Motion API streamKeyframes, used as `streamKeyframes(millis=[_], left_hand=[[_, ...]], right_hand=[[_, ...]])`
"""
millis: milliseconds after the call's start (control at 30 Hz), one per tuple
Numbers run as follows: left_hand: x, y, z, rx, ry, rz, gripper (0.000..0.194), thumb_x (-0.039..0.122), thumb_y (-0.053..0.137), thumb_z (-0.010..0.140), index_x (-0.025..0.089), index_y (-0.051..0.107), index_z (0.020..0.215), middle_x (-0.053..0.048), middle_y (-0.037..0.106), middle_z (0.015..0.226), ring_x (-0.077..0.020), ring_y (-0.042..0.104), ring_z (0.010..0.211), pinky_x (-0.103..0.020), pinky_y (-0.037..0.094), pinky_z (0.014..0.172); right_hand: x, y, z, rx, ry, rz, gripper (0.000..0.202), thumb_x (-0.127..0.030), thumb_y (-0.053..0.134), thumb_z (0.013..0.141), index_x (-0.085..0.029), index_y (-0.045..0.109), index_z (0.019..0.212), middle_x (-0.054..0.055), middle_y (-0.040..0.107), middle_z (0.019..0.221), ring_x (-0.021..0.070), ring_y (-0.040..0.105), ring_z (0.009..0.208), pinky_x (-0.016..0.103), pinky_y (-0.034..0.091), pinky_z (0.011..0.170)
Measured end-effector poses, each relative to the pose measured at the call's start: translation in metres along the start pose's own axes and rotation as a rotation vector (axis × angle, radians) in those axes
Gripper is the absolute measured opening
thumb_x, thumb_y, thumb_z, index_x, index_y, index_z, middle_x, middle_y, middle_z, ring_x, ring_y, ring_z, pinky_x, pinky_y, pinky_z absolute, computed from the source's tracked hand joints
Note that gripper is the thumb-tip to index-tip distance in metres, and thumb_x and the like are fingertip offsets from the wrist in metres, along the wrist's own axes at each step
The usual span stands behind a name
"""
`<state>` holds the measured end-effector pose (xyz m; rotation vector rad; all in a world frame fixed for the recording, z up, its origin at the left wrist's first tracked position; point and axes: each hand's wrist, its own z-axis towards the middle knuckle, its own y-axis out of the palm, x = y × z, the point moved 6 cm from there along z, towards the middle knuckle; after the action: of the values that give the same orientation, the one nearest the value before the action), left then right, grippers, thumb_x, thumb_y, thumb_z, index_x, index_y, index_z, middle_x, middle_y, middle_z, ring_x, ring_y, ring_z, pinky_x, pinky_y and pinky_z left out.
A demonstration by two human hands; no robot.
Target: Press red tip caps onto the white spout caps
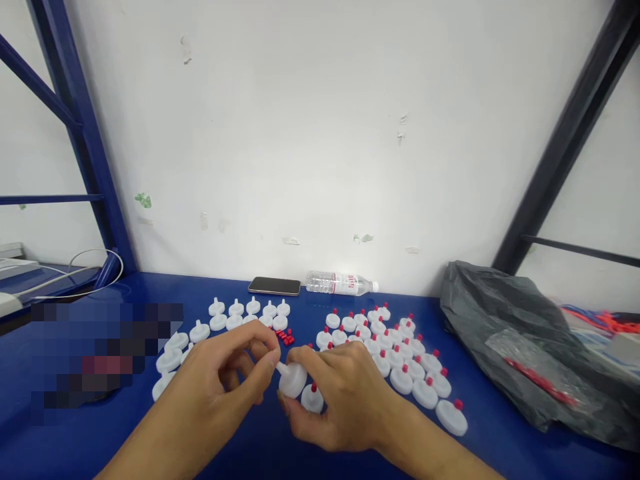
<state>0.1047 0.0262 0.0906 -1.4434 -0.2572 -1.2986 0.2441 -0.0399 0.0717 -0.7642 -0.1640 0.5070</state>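
My right hand (340,393) grips a white round cap (293,381) whose narrow spout points up and left. At that spout's tip, the thumb and index finger of my left hand (225,380) are pinched together; what they hold, if anything, is hidden. Just below the held cap stands a white cap with a red tip (313,399). Behind my hands lies a small pile of red pieces (286,337). Several white caps without red tips (199,331) are at the left, and several red-tipped white caps (401,379) are grouped at the right.
A phone (275,286) and a clear plastic bottle (341,283) lie along the back of the blue table (270,447), by the wall. A dark plastic bag (480,320) with a clear packet of red pieces (543,380) covers the right side. Blue metal posts rise at the left.
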Motion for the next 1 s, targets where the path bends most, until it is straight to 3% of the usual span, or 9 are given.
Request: streamKeyframes(millis=[267,400,633,767,1000], left_hand=[[0.000,0.001,0.000,-0.003,0.009,0.031,0.039,0.056,0.055,0.093,0.023,0.064,0.076,0.002,0.064,0.058,-0.0147,0.058,0.053,-0.023,0.039,0.049],[-0.002,0.006,0.001,-0.029,0.005,0.000,0.035,0.053,0.054,0.095,0.023,0.065,0.081,0.004,0.063,0.061,-0.0138,0.057,0.054,-0.022,0.039,0.048],[-0.008,-0.005,0.004,0.027,0.085,0.221,0.037,0.050,0.051,0.097,0.024,0.065,0.074,0.004,0.061,0.058,-0.0134,0.054,0.052,-0.025,0.037,0.050],[-0.003,-0.007,0.000,0.020,0.140,0.233,0.038,0.051,0.052,0.096,0.024,0.065,0.074,0.005,0.062,0.057,-0.0127,0.054,0.050,-0.024,0.038,0.050],[0.010,0.000,-0.005,-0.141,0.129,0.271,0.039,0.049,0.050,0.096,0.024,0.069,0.074,0.004,0.062,0.058,-0.0118,0.052,0.050,-0.022,0.034,0.044]], right_hand=[[0.003,-0.005,0.002,0.038,0.027,-0.007,0.022,-0.032,0.055,0.085,-0.019,0.063,0.099,-0.004,0.067,0.058,0.0174,0.064,0.043,0.028,0.028,0.047],[0.004,-0.001,0.001,0.009,0.033,-0.010,0.022,-0.033,0.056,0.086,-0.018,0.064,0.100,-0.002,0.069,0.061,0.0174,0.064,0.045,0.028,0.027,0.048],[0.014,0.002,0.001,-0.072,0.138,-0.005,0.023,-0.036,0.056,0.092,-0.018,0.065,0.103,-0.001,0.075,0.069,0.0171,0.068,0.052,0.027,0.029,0.052],[0.017,0.002,0.000,-0.116,0.164,-0.050,0.029,-0.042,0.054,0.095,-0.017,0.066,0.105,0.000,0.075,0.069,0.0164,0.068,0.054,0.027,0.026,0.052],[0.019,0.005,-0.003,-0.151,0.151,-0.121,0.040,-0.051,0.051,0.099,-0.016,0.069,0.110,0.001,0.076,0.069,0.0177,0.068,0.054,0.030,0.022,0.052]])
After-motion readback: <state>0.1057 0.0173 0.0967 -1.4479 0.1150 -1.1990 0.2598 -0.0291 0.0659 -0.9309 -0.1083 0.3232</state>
